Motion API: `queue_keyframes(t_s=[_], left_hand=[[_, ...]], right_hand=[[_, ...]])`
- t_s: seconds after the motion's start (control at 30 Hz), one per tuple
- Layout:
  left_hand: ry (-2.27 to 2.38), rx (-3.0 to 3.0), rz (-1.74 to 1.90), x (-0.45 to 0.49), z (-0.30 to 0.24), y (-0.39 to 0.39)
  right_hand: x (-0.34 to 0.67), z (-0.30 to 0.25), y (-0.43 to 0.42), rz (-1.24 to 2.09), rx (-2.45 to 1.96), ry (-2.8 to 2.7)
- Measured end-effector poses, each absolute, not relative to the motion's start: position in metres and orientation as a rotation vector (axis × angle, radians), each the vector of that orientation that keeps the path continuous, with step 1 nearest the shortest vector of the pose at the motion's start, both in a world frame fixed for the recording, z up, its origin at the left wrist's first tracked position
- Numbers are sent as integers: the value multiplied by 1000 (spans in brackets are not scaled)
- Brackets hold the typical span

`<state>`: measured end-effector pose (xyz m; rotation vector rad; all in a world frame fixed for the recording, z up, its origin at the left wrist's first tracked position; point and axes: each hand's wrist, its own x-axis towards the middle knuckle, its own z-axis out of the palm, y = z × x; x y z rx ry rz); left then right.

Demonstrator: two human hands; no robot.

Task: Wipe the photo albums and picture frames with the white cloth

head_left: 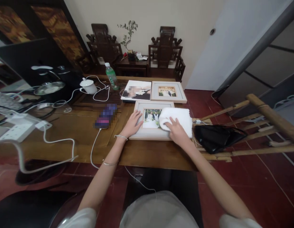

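A light-wood picture frame (pixel 153 133) with a pale mat and a small photo lies flat near the front edge of the wooden table. My left hand (pixel 132 125) rests on its left side, fingers stretched and apart, holding nothing. My right hand (pixel 177 131) grips a folded white cloth (pixel 178 115), which covers the frame's right part and the right edge of its photo. Just behind lie a second picture frame (pixel 180 87), at the right, and a flat photo panel (pixel 145 85) beside it.
A phone (pixel 105 116) with a charging cable lies to the left. Beyond it stand a green-labelled bottle (pixel 111 76) and a white lidded cup (pixel 88 87). Power strips (pixel 17 128) and tangled cables spread over the far left. A bamboo chair (pixel 241 139) holding a black bag (pixel 213 137) is at the right.
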<state>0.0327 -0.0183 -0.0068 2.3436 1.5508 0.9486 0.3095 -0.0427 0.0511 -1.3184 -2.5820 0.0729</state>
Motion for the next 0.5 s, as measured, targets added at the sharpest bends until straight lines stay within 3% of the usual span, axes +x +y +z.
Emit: queue_keyframes(t_s=[0.2, 0.5], left_hand=[[1533, 2329, 949, 32, -10, -14], [1510, 2239, 1111, 32, -18, -11]], right_hand=[[306, 51, -3, -11, -1398, -2462], [308, 41, -26, -106, -1287, -2612]])
